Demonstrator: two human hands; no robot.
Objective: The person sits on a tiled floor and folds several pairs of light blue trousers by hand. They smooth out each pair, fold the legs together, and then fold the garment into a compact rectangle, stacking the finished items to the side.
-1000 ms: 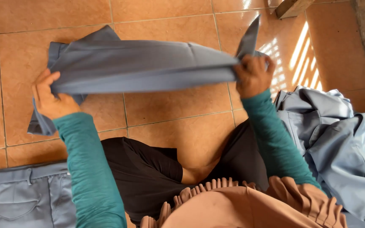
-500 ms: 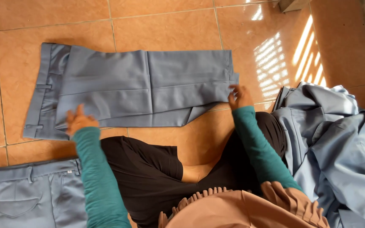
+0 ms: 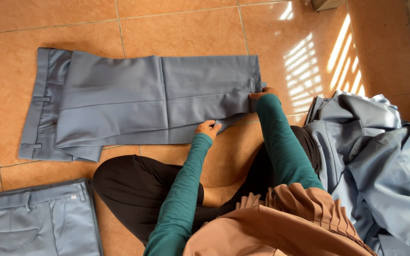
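I sit on the orange tiled floor [image 3: 181,28] and in front of me the grey-blue trousers [image 3: 143,102] lie flat, folded along their length, with the waistband to my left and the leg ends to my right. My left hand [image 3: 208,128] rests on the near edge of the trouser legs, close to the hem; the fingers are bent down on the cloth and seem to pinch its edge, but I cannot tell surely whether they close around it. My right hand [image 3: 262,93] is at the hem end of the legs, and here my fingers are closed on the fabric edge, holding the layers together. Both my arms are in green sleeves and come near each other over my knees, which are covered by black cloth. At my lower left, a second folded pair of grey trousers [image 3: 36,220] lies on the floor, well apart from the pair I handle. At my right side there is a loose pile of light blue garments [image 3: 376,161], near my right elbow. Stripes of sunlight [image 3: 319,61] fall on the tiles just beyond the hem.
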